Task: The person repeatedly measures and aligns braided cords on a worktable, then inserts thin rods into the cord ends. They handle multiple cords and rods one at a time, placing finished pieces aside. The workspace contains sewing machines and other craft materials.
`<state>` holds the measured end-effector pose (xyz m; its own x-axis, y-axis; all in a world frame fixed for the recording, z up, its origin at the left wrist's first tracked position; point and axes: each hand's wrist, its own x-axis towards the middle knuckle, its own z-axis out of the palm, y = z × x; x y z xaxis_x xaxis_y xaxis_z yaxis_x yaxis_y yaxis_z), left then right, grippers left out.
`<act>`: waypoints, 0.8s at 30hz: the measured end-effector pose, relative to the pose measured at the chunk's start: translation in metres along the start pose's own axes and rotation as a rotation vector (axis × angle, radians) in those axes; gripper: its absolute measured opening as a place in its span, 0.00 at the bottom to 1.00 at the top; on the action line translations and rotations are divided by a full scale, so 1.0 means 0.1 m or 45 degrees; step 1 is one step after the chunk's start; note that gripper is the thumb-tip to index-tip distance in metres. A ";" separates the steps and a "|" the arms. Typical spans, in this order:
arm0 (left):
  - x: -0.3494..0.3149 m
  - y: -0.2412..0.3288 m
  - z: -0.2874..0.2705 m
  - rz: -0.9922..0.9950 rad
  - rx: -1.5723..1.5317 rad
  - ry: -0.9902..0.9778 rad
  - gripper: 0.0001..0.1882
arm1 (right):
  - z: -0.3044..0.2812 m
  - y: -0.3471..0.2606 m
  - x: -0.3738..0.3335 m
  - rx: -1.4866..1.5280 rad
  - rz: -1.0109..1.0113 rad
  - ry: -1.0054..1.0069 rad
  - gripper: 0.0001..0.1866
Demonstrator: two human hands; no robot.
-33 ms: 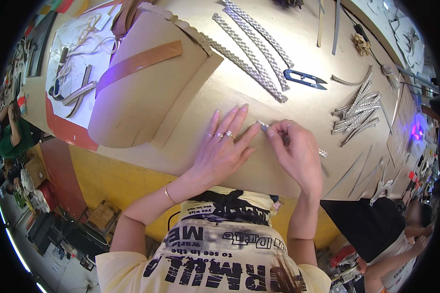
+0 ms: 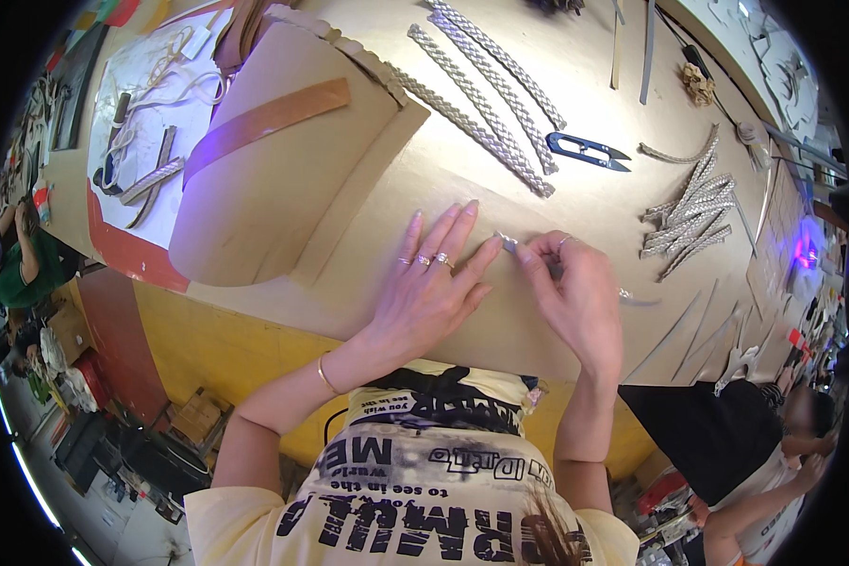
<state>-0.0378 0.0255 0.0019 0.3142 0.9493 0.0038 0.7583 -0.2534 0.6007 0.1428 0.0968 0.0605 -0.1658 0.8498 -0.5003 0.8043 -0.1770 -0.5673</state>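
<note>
My left hand (image 2: pixel 436 275) lies flat on the brown work surface (image 2: pixel 368 325), fingers spread, rings on several of them. Its index fingertip reaches the end of a short braided cord (image 2: pixel 507 241). Over that cord my right hand (image 2: pixel 573 292) is closed, thumb and index finger pinched together and hiding most of it. A braided end and a thin grey strip (image 2: pixel 641 302) poke out on the far side of the right hand. Blue-black thread snips (image 2: pixel 587 151) lie beyond the right hand, beside several long braided cords (image 2: pixel 486 104).
A pile of short braided cords (image 2: pixel 693 217) lies to the right, with thin grey strips near the front edge. On the left rests a large brown board (image 2: pixel 274 198) crossed by a brown leather strip (image 2: pixel 264 127). Another person (image 2: pixel 774 505) sits at the lower right.
The thin grey strip beside my right hand has swung outward and away from me. The braided end there shows a little less. Both hands stay almost in place.
</note>
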 end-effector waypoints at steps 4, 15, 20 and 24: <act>0.00 0.03 0.02 0.005 0.162 0.001 0.29 | -0.08 0.03 -0.05 -0.107 0.071 0.046 0.12; 0.04 -0.05 0.07 0.053 0.252 -0.008 0.32 | 0.02 0.19 -0.02 -0.027 -0.008 0.188 0.12; 0.04 -0.04 0.06 0.055 0.259 -0.019 0.32 | 0.02 0.18 -0.03 -0.037 0.000 0.184 0.12; 0.04 -0.03 0.05 0.024 0.170 -0.027 0.31 | 0.04 0.18 -0.03 -0.047 -0.013 0.219 0.12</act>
<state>-0.0360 0.0295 -0.0040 0.3400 0.9404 -0.0041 0.8210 -0.2947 0.4891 0.1555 0.0893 0.0488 -0.0763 0.9245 -0.3736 0.8239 -0.1526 -0.5458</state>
